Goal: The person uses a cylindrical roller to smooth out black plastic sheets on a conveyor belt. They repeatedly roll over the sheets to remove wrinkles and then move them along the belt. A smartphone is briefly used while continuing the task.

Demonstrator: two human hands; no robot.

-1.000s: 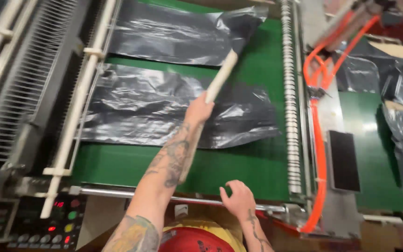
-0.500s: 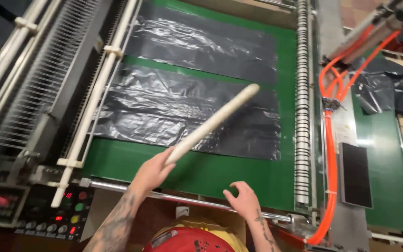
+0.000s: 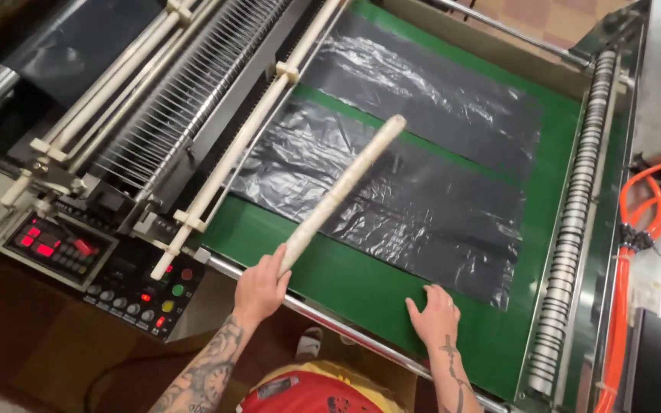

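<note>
Fingers of your left hand (image 3: 260, 284) wrap tight round the near end of a pale stick (image 3: 340, 191), which slants up and away over the green belt (image 3: 361, 279). Its far tip hangs above the nearer black sheet (image 3: 392, 199). I would guess you hold it at the end for reach across the belt without leaning over the rollers. Your right hand (image 3: 434, 315) lies flat and open on the belt, fingers spread, holding nothing, just beside the near right corner of that sheet, likely to steady you. The stick looks round, straight and cream-coloured, a little scuffed. The sheet is thin, glossy and wrinkled. A second black sheet (image 3: 430, 92) lies further up the belt, apart from the first. Left of the belt runs a white rail (image 3: 246, 138), and below that a control panel (image 3: 143, 294) with coloured buttons. Orange hoses (image 3: 640, 229) run right of the belt.
</note>
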